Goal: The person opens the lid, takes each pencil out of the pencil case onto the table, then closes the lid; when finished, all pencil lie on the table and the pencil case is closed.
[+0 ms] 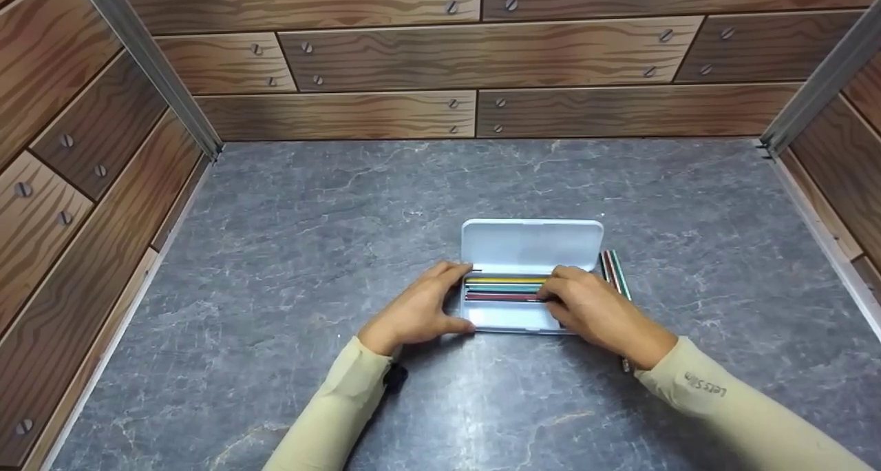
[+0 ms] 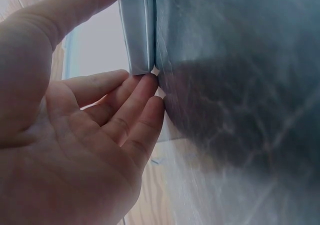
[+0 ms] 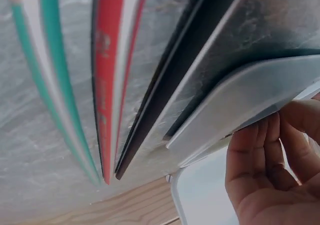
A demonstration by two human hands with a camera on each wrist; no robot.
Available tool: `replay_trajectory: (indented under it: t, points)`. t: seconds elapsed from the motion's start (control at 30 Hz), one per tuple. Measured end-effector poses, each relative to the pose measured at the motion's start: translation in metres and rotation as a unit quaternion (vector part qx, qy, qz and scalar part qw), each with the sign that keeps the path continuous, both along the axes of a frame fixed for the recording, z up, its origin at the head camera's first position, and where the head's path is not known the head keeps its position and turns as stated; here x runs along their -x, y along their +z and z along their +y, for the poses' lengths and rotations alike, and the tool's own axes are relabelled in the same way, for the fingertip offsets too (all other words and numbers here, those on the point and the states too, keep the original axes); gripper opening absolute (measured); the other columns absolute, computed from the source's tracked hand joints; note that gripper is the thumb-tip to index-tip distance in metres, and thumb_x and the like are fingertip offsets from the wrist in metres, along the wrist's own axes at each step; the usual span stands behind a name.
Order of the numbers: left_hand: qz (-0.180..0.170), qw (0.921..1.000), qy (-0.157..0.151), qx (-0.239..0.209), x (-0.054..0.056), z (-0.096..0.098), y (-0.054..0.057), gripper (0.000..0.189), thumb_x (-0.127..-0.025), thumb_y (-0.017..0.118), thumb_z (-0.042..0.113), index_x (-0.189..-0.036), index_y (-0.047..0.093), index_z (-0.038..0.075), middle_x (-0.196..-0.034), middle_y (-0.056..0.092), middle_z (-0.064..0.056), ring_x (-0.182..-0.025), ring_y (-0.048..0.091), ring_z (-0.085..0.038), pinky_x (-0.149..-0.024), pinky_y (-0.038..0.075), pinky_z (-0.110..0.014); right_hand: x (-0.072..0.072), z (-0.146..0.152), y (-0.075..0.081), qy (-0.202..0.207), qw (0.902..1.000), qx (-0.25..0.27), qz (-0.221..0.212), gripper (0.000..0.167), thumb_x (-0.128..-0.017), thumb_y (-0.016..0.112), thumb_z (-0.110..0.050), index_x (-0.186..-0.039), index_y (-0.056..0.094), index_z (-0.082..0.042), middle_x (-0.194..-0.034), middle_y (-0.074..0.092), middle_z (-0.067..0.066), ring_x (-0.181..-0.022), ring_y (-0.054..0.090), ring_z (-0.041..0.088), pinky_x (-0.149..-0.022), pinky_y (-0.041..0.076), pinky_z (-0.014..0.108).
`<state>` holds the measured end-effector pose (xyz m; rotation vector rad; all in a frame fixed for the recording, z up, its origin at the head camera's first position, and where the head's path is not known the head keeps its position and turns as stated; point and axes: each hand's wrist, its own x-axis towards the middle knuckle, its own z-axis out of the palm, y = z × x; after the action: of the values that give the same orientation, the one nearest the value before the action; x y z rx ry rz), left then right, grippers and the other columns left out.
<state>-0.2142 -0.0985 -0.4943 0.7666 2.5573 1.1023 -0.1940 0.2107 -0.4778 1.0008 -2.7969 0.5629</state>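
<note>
Three pencils [image 3: 114, 75], lettering [image 3: 103, 105] only from right wrist

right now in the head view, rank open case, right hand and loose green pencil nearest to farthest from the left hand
1. Open case: against the left hand, on its right side.
2. Right hand: over the case's right part.
3. Loose green pencil: on the table, right of the case.

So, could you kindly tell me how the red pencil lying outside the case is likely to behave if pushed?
The red pencil looks slim and straight, so it is probably light and stiff. Lengthwise bands hint at flat faces, so it may roll only haltingly. With the green pencil beside it, a sideways push that way might nudge both.
</note>
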Motion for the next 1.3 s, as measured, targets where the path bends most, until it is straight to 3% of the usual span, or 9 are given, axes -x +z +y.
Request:
replay_trajectory:
  t: [0.2, 0.47, 0.83, 1.07, 1.3]
  points:
    - [0.0, 1.0, -0.002, 0.004, 0.0011, 0.0003, -0.0011, 0.098, -0.087, 0.096, 0.021, -0.169, 0.045, -0.001, -0.161, 0.057, -0.015, -0.153, 0.054, -0.033, -0.137, 0.04, -0.051, 0.0008, 0.0005, -0.0001, -0.009, 0.9998, 0.015, -0.005, 0.012, -0.095, 0.078, 0.004, -0.099, 0.08, -0.008, -0.094, 0.074, 0.003, -0.084, 0.07, 0.017, -0.076, 0.064, 0.039]
    - [-0.002, 1.0, 0.002, 0.008, 0.0, 0.0008, -0.0005, 0.098, -0.088, 0.096, 0.022, -0.169, 0.046, 0.001, -0.161, 0.058, -0.013, -0.153, 0.055, -0.032, -0.136, 0.041, -0.05, -0.0031, -0.0015, 0.0001, 0.001, 0.9997, -0.01, 0.022, 0.016, -0.096, 0.076, 0.004, -0.106, 0.081, -0.008, -0.101, 0.076, 0.006, -0.093, 0.074, 0.025, -0.081, 0.066, 0.046]
    - [0.001, 0.9999, 0.001, 0.011, 0.0009, 0.0006, 0.0002, 0.098, -0.087, 0.096, 0.022, -0.169, 0.046, 0.0, -0.16, 0.058, -0.014, -0.152, 0.055, -0.032, -0.136, 0.041, -0.05, 0.0025, 0.0002, 0.0036, -0.022, 0.9992, 0.011, -0.03, 0.011, -0.096, 0.081, 0.0, -0.099, 0.08, -0.01, -0.094, 0.073, 0.0, -0.087, 0.067, 0.018, -0.08, 0.062, 0.041]
    - [0.0, 1.0, -0.001, 0.004, 0.0015, -0.0001, 0.001, 0.097, -0.088, 0.096, 0.021, -0.169, 0.046, 0.0, -0.16, 0.057, -0.014, -0.152, 0.054, -0.033, -0.137, 0.04, -0.05, -0.0017, -0.0025, 0.0048, -0.03, 0.9992, 0.005, -0.025, 0.013, -0.098, 0.078, 0.001, -0.105, 0.078, -0.01, -0.1, 0.075, 0.004, -0.092, 0.073, 0.021, -0.081, 0.065, 0.045]
    - [0.001, 1.0, -0.003, 0.004, 0.0007, -0.0001, 0.0001, 0.097, -0.087, 0.096, 0.022, -0.168, 0.046, -0.001, -0.16, 0.057, -0.015, -0.152, 0.055, -0.032, -0.136, 0.041, -0.051, 0.0032, -0.0014, 0.0061, -0.018, 0.999, 0.012, -0.04, 0.013, -0.096, 0.079, 0.003, -0.102, 0.081, -0.008, -0.096, 0.073, 0.003, -0.085, 0.068, 0.016, -0.076, 0.063, 0.04]
